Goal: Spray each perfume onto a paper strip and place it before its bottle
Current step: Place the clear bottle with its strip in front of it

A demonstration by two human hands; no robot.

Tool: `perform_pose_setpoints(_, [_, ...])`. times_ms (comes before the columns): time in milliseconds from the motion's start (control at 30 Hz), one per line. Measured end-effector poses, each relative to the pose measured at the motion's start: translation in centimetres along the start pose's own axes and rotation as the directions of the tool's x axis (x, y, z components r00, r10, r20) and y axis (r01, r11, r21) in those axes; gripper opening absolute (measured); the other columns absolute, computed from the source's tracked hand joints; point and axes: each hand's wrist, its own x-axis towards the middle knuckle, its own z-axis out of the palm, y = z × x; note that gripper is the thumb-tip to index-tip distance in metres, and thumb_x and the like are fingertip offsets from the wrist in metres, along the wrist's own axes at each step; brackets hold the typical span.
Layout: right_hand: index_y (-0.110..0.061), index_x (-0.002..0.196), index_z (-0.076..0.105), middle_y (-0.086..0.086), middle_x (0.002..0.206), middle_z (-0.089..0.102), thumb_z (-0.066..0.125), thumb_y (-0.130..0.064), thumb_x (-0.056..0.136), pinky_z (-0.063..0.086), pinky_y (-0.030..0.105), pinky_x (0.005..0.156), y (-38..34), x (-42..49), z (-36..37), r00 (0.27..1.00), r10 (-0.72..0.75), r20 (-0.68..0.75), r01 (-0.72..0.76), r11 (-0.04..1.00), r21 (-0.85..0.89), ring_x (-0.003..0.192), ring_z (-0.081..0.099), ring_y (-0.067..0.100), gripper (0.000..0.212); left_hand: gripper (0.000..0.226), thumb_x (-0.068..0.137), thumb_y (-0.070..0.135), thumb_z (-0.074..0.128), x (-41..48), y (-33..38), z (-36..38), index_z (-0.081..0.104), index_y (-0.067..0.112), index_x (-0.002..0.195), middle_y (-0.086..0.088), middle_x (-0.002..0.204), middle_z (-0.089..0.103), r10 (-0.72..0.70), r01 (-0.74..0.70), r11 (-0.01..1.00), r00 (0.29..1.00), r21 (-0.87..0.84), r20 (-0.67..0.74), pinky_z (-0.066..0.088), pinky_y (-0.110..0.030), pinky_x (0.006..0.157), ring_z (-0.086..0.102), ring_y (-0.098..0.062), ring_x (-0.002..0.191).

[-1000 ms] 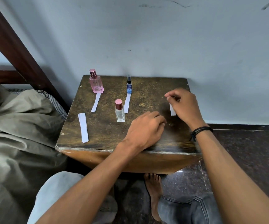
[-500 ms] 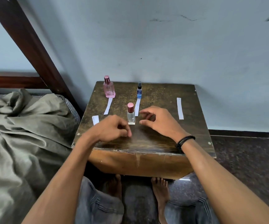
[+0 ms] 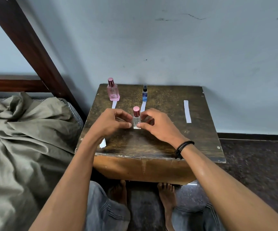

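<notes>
A dark, scuffed wooden table (image 3: 160, 142) stands against a pale blue-grey wall (image 3: 185, 47), and you are seated at its near edge. Your right hand (image 3: 158, 127) is at the clear bottle (image 3: 136, 120): the thumb tip presses its lower right corner, the forefinger curls in toward its shoulder, and together they pinch the glass. Your left hand (image 3: 110, 124) mirrors it from the other side. Its thumb tip reaches the lower left edge and its fingers curl round behind, but you cannot tell from this angle whether they truly grip or only touch. The bottle stands upright on the tabletop between your two hands, pink cap on, near the middle of the surface.

A black wristband (image 3: 183, 147) sits on your right wrist. Under your left forearm, at the table's left edge, the end of a stack of paper strips (image 3: 103, 143) peeps out.

Toward the wall, the pink bottle (image 3: 113, 92) stands at the back left with a white strip (image 3: 114, 104) lying just before it, partly hidden by your left hand. The small blue spray bottle (image 3: 144, 94) stands to its right, also with a strip (image 3: 143, 106) before it. A lone strip (image 3: 187, 111) lies on the right side of the table, well apart from every bottle.

To your left lies a rumpled olive bedsheet (image 3: 26, 130) below a dark wooden bed frame (image 3: 26, 39), and your bare feet (image 3: 166, 194) rest on the floor under the table
</notes>
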Motion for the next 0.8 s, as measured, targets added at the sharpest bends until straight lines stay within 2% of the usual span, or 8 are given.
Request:
perform_pose_setpoints(167, [-0.016,0.118,0.068,-0.006,0.106,0.069,0.077,-0.029,0.09,0.053,0.026,0.086,0.5,-0.4,-1.1,0.998,0.052,0.031,-0.053,0.998,0.044,0.095,0.066,0.009,0.032,0.019,0.077,-0.001,0.081,0.0,1.1,1.1,0.075,0.011,0.09,-0.005,0.086,0.077,0.024,-0.024,1.0,0.999,-0.001,0.023,0.055,-0.017,0.078,0.072,-0.014,0.082])
perform_pose_setpoints(267, [-0.02,0.115,0.069,-0.007,0.104,0.072,0.077,-0.029,0.09,0.055,0.027,0.086,1.1,-0.7,-2.2,0.996,0.078,0.04,-0.081,0.994,0.077,0.094,0.067,0.006,0.027,0.018,0.076,0.003,0.082,0.5,1.7,2.0,0.075,0.016,0.087,-0.002,0.085,0.077,0.062,-0.063,0.998,0.998,0.017,0.031,0.056,-0.025,0.082,0.071,-0.011,0.079])
perform_pose_setpoints(367, [-0.022,0.113,0.069,-0.01,0.105,0.071,0.075,-0.029,0.091,0.052,0.021,0.082,1.7,-1.1,-3.5,0.994,0.105,0.024,-0.107,0.991,0.085,0.095,0.066,0.003,0.024,0.018,0.077,0.005,0.082,1.0,2.3,3.5,0.074,0.017,0.088,0.002,0.085,0.077,0.095,-0.094,0.995,0.995,-0.015,0.009,0.057,-0.031,0.086,0.071,-0.011,0.08])
perform_pose_setpoints(433, [-0.022,0.113,0.068,-0.009,0.105,0.071,0.074,-0.029,0.092,0.048,0.017,0.079,2.2,-1.2,-4.3,0.993,0.121,-0.018,-0.119,0.989,0.083,0.096,0.066,0.002,0.023,0.019,0.078,0.007,0.081,1.5,2.9,4.6,0.075,0.019,0.092,0.004,0.091,0.077,0.113,-0.113,0.993,0.994,-0.026,-0.01,0.058,-0.035,0.09,0.073,-0.014,0.086])
perform_pose_setpoints(533, [-0.022,0.115,0.067,-0.007,0.106,0.073,0.073,-0.028,0.093,0.049,0.019,0.08,3.4,-1.3,-5.5,0.984,0.144,-0.102,-0.135,0.987,0.092,0.097,0.067,0.006,0.023,0.024,0.08,0.008,0.081,2.6,3.9,6.5,0.074,0.018,0.1,0.005,0.101,0.076,0.155,-0.156,0.988,0.988,-0.018,-0.02,0.056,-0.037,0.096,0.073,-0.013,0.094])
perform_pose_setpoints(700, [-0.023,0.12,0.066,-0.013,0.109,0.068,0.069,-0.024,0.096,0.041,0.007,0.078,4.9,-1.4,-7.2,0.955,0.185,-0.232,-0.165,0.981,0.1,0.095,0.062,-0.005,0.024,0.035,0.084,0.003,0.074,4.0,5.2,9.8,0.071,0.017,0.115,0.003,0.11,0.075,0.208,-0.209,0.976,0.978,-0.056,-0.025,0.055,-0.037,0.1,0.07,-0.009,0.104])
perform_pose_setpoints(800, [-0.022,0.125,0.064,-0.01,0.119,0.067,0.067,-0.025,0.097,0.042,0.013,0.08,6.2,-1.4,-7.9,0.938,0.186,-0.294,-0.171,0.982,0.075,0.102,0.06,0.005,0.028,0.043,0.085,-0.003,0.067,4.5,5.7,11.5,0.068,0.017,0.123,0.002,0.116,0.073,0.202,-0.203,0.975,0.979,-0.093,-0.017,0.052,-0.034,0.103,0.068,-0.007,0.109])
